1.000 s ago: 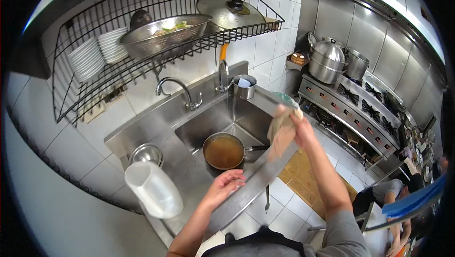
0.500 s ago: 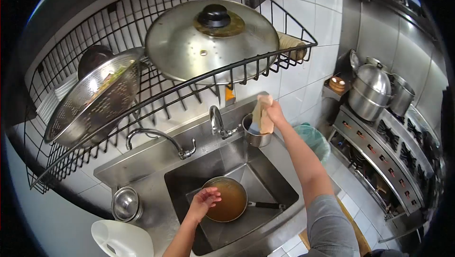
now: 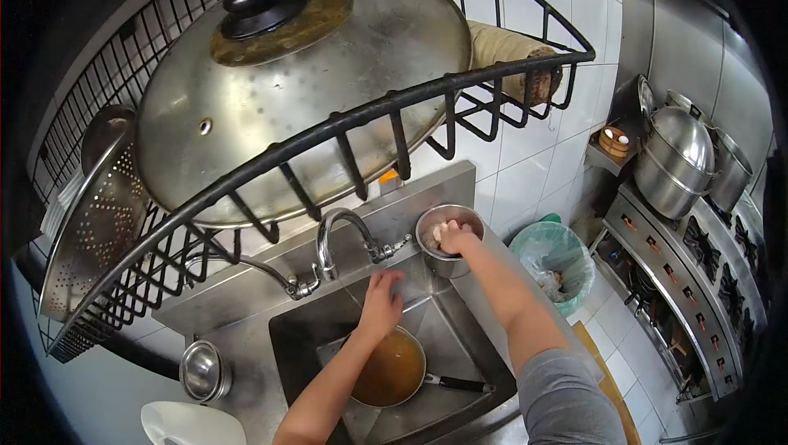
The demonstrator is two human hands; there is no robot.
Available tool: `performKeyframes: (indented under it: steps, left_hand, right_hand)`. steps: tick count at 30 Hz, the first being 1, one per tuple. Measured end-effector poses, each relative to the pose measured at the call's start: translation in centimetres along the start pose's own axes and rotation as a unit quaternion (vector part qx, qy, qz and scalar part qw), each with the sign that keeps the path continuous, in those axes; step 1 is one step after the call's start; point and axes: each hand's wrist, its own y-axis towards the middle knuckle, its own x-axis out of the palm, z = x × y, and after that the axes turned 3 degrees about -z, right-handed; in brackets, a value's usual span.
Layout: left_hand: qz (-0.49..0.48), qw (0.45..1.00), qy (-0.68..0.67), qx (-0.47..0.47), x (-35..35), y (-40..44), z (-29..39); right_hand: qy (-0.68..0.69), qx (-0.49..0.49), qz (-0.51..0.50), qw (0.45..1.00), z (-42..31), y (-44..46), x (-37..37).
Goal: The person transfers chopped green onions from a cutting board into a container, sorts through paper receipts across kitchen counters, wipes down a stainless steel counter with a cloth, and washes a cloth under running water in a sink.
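Observation:
My right hand (image 3: 453, 236) is down inside a round steel pot (image 3: 447, 266) at the back right corner of the sink. Its fingers are curled around a pale, crumpled cloth (image 3: 433, 233), only a bit of which shows. Over the back of the steel sink (image 3: 287, 342), my left hand (image 3: 382, 304) is raised, empty, with its fingers stretched out near the curved faucet (image 3: 326, 240). Below it, a pan of brownish liquid (image 3: 390, 371) sits in the basin, its black handle pointing right.
A black wire rack (image 3: 328, 126) overhangs the sink, bearing a large domed lid (image 3: 304, 108) and a perforated colander (image 3: 90, 223). Steel bowls (image 3: 203, 371) and a white jug (image 3: 193, 424) stand left. To the right are a lined bin (image 3: 554, 260) and a stove (image 3: 673, 272).
My right hand has lowered the pale cloth from above the pot into it. My left hand has moved up from the pan toward the faucet. The view has shifted closer to the rack.

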Motion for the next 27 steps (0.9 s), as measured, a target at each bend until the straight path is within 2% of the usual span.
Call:
performKeyframes:
  steps: [2, 5, 8, 11, 14, 17, 18, 21, 23, 24, 25, 27]
  left_hand:
    - [0.104, 0.988, 0.022, 0.115, 1.3, 3.3, -0.2]
    - [0.123, 0.986, 0.037, 0.11, 2.9, 7.1, -0.3]
    - [0.037, 0.999, 0.028, 0.014, 4.5, 8.6, -1.7]
    - [-0.043, 0.998, -0.03, -0.028, 4.5, 7.6, -1.3]
    - [-0.014, 0.985, 0.142, 0.095, 6.3, 5.1, -3.2]
    - [-0.046, 0.969, 0.224, 0.089, 6.1, 3.1, -2.7]
    - [-0.066, 0.968, 0.228, 0.082, 6.2, 2.5, -3.2]
    - [-0.081, 0.984, 0.155, 0.027, 3.9, 0.0, -2.6]
    - [-0.203, 0.971, 0.09, -0.091, 2.5, -2.0, -4.7]
    - [-0.262, 0.952, 0.052, -0.148, 2.1, -3.1, -6.2]
    - [-0.263, 0.953, 0.003, -0.152, 2.2, -4.2, -8.2]
    - [-0.267, 0.947, -0.097, -0.152, 2.9, -6.1, -11.0]
  right_hand:
    - [-0.005, 0.021, -0.023, 0.999, -0.3, 1.0, 0.6]
    - [-0.076, -0.047, -0.062, 0.994, -0.9, -2.2, -1.9]
    - [-0.044, -0.054, -0.049, 0.996, -1.1, -3.4, -2.4]
    - [-0.043, -0.025, -0.089, 0.995, -2.2, -5.7, -4.7]
    - [-0.078, -0.039, -0.069, 0.994, -1.1, -1.5, -1.7]
    - [-0.025, 0.051, -0.094, 0.994, -2.6, -3.3, -3.0]
    - [-0.05, 0.024, -0.016, 0.998, -3.0, -5.7, -4.0]
    - [0.104, -0.069, 0.064, 0.99, -1.4, -6.6, -5.6]
    - [0.309, -0.039, 0.259, 0.914, 0.7, -4.1, -4.1]
    - [0.438, -0.081, 0.265, 0.855, 1.5, -3.5, -4.7]
    - [0.559, -0.117, 0.264, 0.777, 1.7, -3.2, -5.8]
    - [0.65, -0.178, 0.169, 0.719, -2.0, -9.4, -10.0]
